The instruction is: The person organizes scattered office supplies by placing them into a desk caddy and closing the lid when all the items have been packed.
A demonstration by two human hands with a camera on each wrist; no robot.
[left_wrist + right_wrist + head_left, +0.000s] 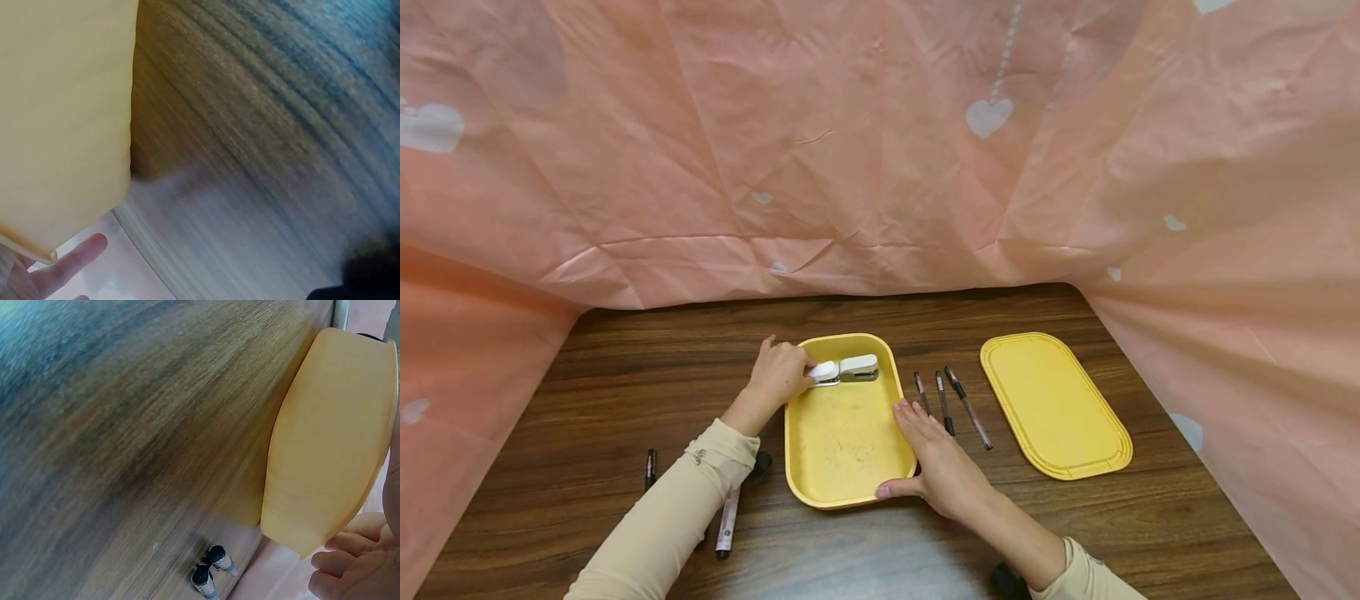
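Note:
Two white staplers lie end to end in the far part of a yellow tray (850, 454). My left hand (781, 371) reaches over the tray's left rim and pinches the left stapler (824, 372). The right stapler (859, 365) lies at that one's far end. One left finger (78, 256) sticks out past the tray's side in the left wrist view; the stapler is hidden there. My right hand (943, 462) rests on the tray's near right corner, fingers along the right rim and thumb on the near rim. Its fingers (344, 562) show beside the tray wall in the right wrist view.
Three pens (967, 408) lie right of the tray, before a flat yellow lid (1056, 404). On the left, a white marker (727, 525) and a dark-capped one (651, 469) are partly covered by my sleeve. A black object (1009, 581) sits under my right forearm. Pink curtains surround the wooden table.

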